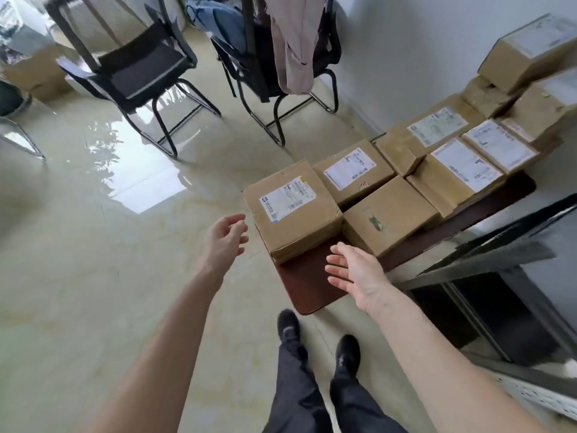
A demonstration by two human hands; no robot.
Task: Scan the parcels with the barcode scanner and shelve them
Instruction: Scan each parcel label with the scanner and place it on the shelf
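Cardboard parcels crowd a dark bench point(307, 285) running toward 2 o'clock. The nearest parcel point(292, 215) lies label-up at the bench's near end. The left hand point(226, 235), at its 9 o'clock, and right hand point(356, 271), at its 5 o'clock, flank it, each grip wide and holding nothing.

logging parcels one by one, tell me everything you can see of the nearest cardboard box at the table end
The nearest brown cardboard box is squat, roughly square and taped shut, its edges slightly dented. A white shipping label with small print lies flat on its top. It rests on the end of the dark reddish-brown table, beside other parcels. The open left hand and open right hand flank it, neither touching.
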